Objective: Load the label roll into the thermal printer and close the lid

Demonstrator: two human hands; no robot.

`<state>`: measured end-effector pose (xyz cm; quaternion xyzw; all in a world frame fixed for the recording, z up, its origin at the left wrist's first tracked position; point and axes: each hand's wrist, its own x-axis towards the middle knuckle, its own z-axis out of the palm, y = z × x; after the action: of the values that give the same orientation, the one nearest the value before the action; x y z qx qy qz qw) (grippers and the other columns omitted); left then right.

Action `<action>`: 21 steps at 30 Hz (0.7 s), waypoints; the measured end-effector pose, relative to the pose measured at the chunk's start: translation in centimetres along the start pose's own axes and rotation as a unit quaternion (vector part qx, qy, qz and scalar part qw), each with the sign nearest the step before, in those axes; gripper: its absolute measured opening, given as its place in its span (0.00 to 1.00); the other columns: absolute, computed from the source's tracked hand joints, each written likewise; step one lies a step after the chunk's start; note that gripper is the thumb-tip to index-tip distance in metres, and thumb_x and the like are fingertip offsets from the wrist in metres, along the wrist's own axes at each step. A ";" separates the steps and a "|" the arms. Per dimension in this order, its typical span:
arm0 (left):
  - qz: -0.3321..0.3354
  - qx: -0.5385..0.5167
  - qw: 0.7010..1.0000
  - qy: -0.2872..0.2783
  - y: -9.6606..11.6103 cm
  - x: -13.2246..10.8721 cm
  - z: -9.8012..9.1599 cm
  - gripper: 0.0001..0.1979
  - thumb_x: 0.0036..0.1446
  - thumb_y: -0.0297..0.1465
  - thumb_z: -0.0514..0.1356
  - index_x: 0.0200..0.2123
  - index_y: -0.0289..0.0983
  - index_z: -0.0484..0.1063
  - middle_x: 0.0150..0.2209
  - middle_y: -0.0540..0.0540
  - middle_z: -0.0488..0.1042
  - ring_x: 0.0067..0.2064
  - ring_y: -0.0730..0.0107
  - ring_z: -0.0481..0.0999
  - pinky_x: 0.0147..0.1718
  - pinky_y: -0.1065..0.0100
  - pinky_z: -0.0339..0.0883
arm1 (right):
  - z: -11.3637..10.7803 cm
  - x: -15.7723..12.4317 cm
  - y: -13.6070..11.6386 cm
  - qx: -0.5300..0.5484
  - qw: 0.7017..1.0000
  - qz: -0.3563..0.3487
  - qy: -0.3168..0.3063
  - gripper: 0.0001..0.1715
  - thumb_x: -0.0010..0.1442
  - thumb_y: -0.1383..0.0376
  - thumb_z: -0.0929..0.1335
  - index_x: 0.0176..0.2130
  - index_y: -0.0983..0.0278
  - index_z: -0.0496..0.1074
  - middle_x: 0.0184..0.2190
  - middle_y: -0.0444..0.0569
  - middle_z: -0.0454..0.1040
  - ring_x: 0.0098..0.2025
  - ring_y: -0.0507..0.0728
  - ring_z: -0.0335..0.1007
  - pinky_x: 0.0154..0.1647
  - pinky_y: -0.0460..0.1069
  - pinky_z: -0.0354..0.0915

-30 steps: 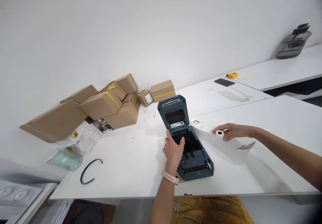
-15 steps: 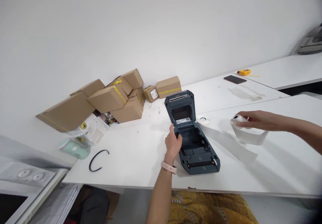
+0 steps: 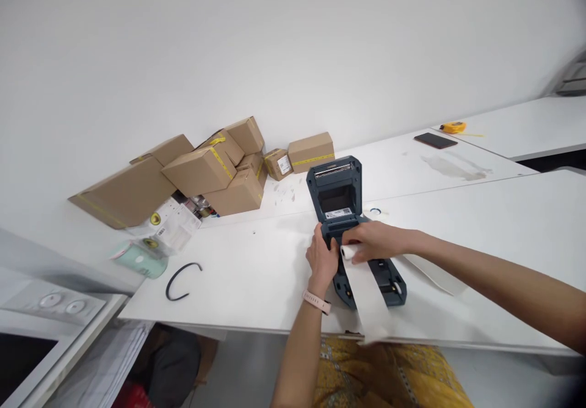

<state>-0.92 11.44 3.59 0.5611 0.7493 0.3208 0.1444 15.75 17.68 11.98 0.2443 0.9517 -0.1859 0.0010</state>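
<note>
A dark blue label printer (image 3: 339, 203) stands on the white table (image 3: 256, 280) with its lid raised. My left hand (image 3: 321, 260), with a pink watch band at the wrist, grips the printer's left side. My right hand (image 3: 373, 240) is closed on a small white paper roll (image 3: 348, 251) held over the printer's open bay. A long white strip of paper (image 3: 367, 301) hangs from the roll across the printer's front and over the table edge. Another length of paper (image 3: 434, 275) lies on the table to the right.
Several cardboard boxes (image 3: 206, 173) are piled against the wall at the back left. A mint-green roll (image 3: 140, 260), printed packets (image 3: 176, 228) and a black curved band (image 3: 182, 280) lie at the left. A phone (image 3: 435, 140) and a yellow tape measure (image 3: 453, 127) sit far right.
My right hand has carried the paper roll from the right side of the table leftward to the printer's open bay, trailing the strip. My left hand stays on the printer's side.
</note>
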 end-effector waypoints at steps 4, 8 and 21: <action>-0.006 -0.005 1.000 0.007 0.0 0.0 0.0 0.28 0.65 0.35 0.53 0.67 0.38 0.56 0.61 0.37 0.72 0.61 0.52 0.72 0.57 0.55 0.63 | 2.6 3.3 3.6 -0.051 0.998 0.031 0.008 0.14 0.51 0.59 0.74 0.40 0.60 0.79 0.40 0.51 0.81 0.45 0.65 0.75 0.42 0.51 0.61; -0.009 -0.003 1.000 0.000 0.2 0.1 -0.1 0.28 0.65 0.36 0.55 0.66 0.40 0.57 0.63 0.38 0.70 0.63 0.53 0.70 0.58 0.56 0.63 | 3.9 4.4 4.7 -0.076 0.996 0.038 0.016 0.07 0.52 0.62 0.74 0.34 0.62 0.80 0.35 0.52 0.82 0.41 0.64 0.77 0.46 0.53 0.62; -0.026 -0.010 0.998 -0.057 0.2 0.3 -0.2 0.32 0.63 0.36 0.56 0.68 0.40 0.53 0.66 0.35 0.65 0.65 0.48 0.67 0.59 0.53 0.62 | 6.8 6.6 5.8 -0.099 0.990 0.055 0.087 0.03 0.50 0.68 0.73 0.25 0.62 0.77 0.29 0.53 0.82 0.38 0.61 0.79 0.48 0.52 0.65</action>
<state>-0.98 11.64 3.91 0.5575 0.7509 0.2919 0.2005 12.02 23.10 2.98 0.3104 0.9469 -0.0688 -0.0475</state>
